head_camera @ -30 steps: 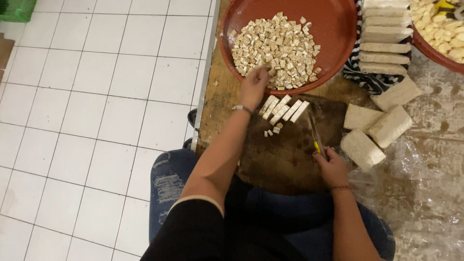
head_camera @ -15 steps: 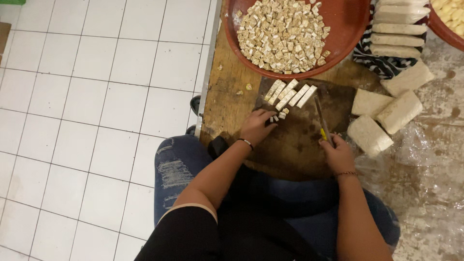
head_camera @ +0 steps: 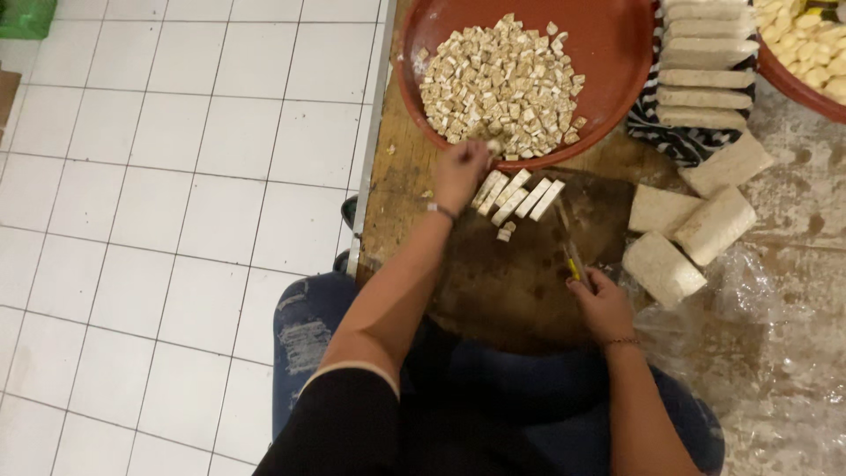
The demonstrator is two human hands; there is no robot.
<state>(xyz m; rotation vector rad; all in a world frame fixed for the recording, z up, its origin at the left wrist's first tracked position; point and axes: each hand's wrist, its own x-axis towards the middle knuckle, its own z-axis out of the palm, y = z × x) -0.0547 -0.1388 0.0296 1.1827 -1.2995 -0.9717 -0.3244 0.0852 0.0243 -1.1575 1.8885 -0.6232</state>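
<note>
Left hand [head_camera: 460,172] sits at the near rim of the red bowl [head_camera: 617,53], fingers curled in. Something pale shows at the fingertips, around 1 o'clock from the hand, right at the edge of the cube pile [head_camera: 502,84]; can't tell if it's gripped or just touched.

Sticks [head_camera: 515,196], a row of pale cut strips, lie on the dark board [head_camera: 520,273] just beside that hand, at its 4 o'clock. They're nearly touching the knuckles. Two small offcuts [head_camera: 505,231] lie just below the row.

Right hand [head_camera: 604,304] is low on the board, at 5 o'clock from the sticks and well apart from them. It's closed on a knife [head_camera: 571,251] with a yellow handle, blade pointing toward 11 o'clock, toward the sticks.

Three whole blocks [head_camera: 696,234] lie at 2 o'clock from the right hand, near it. More slabs [head_camera: 705,53] are stacked on a striped cloth [head_camera: 679,141] by the bowl's right side.
</note>
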